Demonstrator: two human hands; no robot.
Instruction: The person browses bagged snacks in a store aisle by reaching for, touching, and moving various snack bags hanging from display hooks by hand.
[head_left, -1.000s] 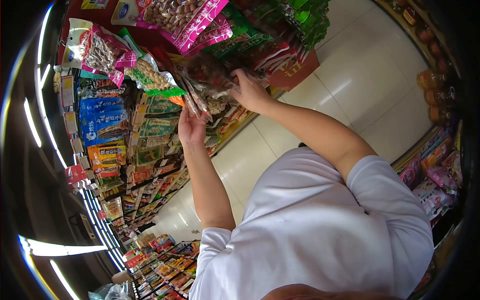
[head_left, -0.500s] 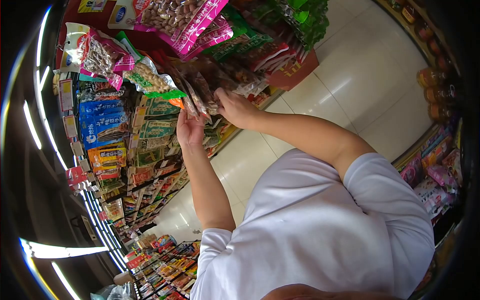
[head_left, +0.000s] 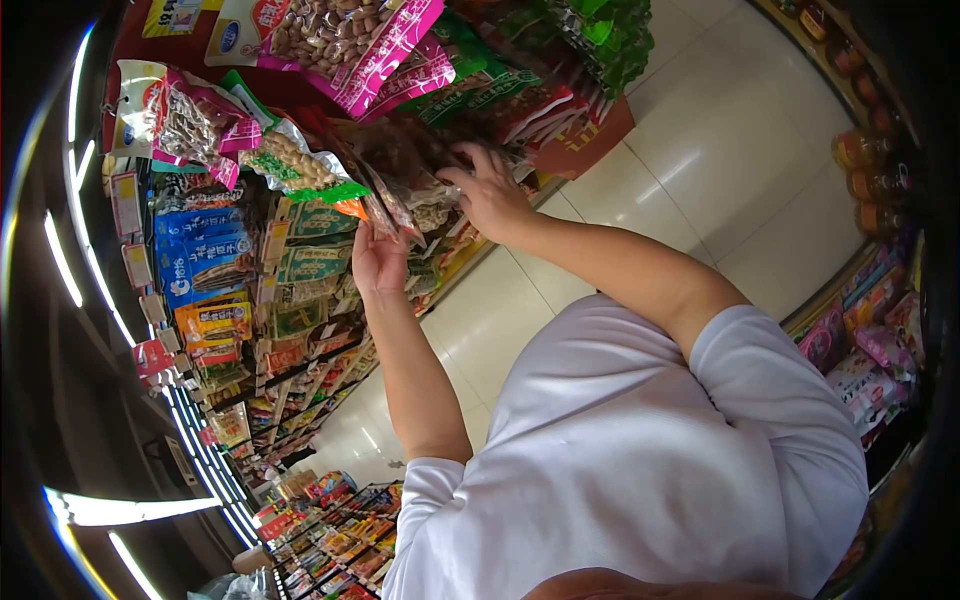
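My left hand is closed at the lower edge of some thin snack bags, its fingers partly hidden behind them. These bags hang in a row, and their exact contents are hard to make out. My right hand is open, fingers apart and slightly bent, just right of those bags. Its fingertips are at a dark, clear-fronted bag; whether they touch it I cannot tell. Beside my left hand hangs a green-edged bag of peanuts. Above is a larger pink-edged bag of nuts.
Blue snack bags and several other packets fill the shelves on the left. A red display box juts over the tiled floor. Jars and pink packages line the right side.
My right hand has let go of the bags' edge and shifted right and slightly up, its fingers spreading. My left hand has stayed at the bags' lower edge.
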